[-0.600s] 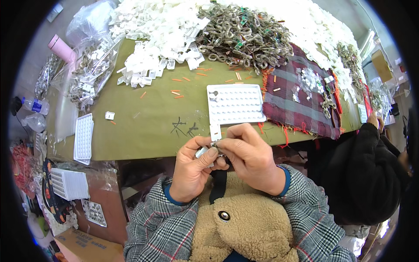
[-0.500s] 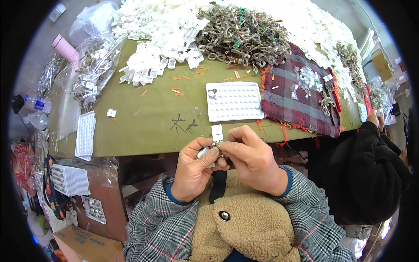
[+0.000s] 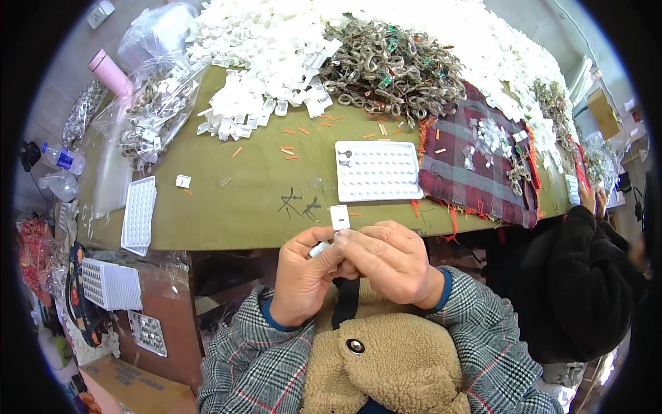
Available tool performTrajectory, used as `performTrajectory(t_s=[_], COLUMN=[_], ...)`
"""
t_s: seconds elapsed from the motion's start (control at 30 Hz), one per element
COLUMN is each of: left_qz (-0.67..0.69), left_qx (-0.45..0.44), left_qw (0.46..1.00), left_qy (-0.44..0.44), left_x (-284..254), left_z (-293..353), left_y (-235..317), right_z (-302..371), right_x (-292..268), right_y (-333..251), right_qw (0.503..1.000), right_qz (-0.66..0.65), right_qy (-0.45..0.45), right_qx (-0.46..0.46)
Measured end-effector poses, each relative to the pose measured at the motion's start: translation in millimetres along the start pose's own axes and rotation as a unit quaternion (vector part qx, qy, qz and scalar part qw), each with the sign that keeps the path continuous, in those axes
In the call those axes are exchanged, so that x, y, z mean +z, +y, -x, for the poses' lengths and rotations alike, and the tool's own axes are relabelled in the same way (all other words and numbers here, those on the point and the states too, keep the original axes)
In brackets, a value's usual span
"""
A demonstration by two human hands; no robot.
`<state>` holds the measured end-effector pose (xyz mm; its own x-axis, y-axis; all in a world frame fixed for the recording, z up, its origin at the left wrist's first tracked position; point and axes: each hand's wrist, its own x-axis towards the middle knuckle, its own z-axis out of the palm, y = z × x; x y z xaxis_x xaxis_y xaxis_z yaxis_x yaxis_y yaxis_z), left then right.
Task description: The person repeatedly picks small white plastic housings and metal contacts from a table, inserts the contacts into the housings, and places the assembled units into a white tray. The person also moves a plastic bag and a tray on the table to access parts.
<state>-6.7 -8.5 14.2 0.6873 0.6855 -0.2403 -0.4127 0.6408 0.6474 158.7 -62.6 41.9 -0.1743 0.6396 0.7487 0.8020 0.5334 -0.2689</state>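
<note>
My left hand (image 3: 303, 276) and my right hand (image 3: 393, 262) meet in front of my chest, just off the table's near edge. Between their fingertips stands a small white plastic piece (image 3: 340, 217) with a dark slot, pinched at its lower end by both hands. A second pale piece (image 3: 318, 249) pokes out between my left thumb and forefinger. Whatever lies lower between the fingers is hidden. Just beyond the hands, a white tray (image 3: 378, 195) with rows of small bumps lies on the green table (image 3: 241, 207), one dark metal part (image 3: 347, 155) in its far-left corner.
White plastic pieces (image 3: 265, 62) and looped grey cords (image 3: 393, 65) are heaped at the back. Orange slips lie scattered before them. Plaid cloth (image 3: 462, 165) covers the table's right part; stacked trays (image 3: 139, 215) sit left. At far right works a person in black (image 3: 572, 290).
My right fingers have closed in over the white piece's lower end, covering more of it. The table scene has shifted slightly right and down in view. The other person's hands moved a little.
</note>
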Motion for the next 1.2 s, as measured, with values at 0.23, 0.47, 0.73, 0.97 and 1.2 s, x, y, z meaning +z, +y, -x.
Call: performTrajectory(t_s=[0.23,0.47,0.73,0.97,1.2], left_qz=[-0.004,0.011,0.002,0.059,0.033], left_qx=[-0.031,-0.043,-0.034,-0.044,-0.037], left_qw=[0.999,0.999,0.999,0.997,0.999], left_qy=[-0.007,-0.012,-0.006,-0.033,-0.022], left_x=[-10.5,-17.5,-17.3,-16.9,-6.6], left_z=[-17.0,-25.9,-28.3,-25.7,-13.1], left_y=[24.9,22.2,20.6,16.3,0.1], right_z=[-21.2,-18.4,-24.6,-18.5,-2.9], right_x=[15.6,37.4,33.7,-2.0,0.5], right_y=[55.6,69.6,68.3,19.7,1.3], right_qw=[0.952,0.951,0.959,0.929,0.972], right_qz=[-0.006,0.057,-0.002,-0.198,-0.119], right_qy=[0.006,-0.054,-0.04,-0.066,-0.025], right_qx=[0.306,0.3,0.281,0.305,0.199])
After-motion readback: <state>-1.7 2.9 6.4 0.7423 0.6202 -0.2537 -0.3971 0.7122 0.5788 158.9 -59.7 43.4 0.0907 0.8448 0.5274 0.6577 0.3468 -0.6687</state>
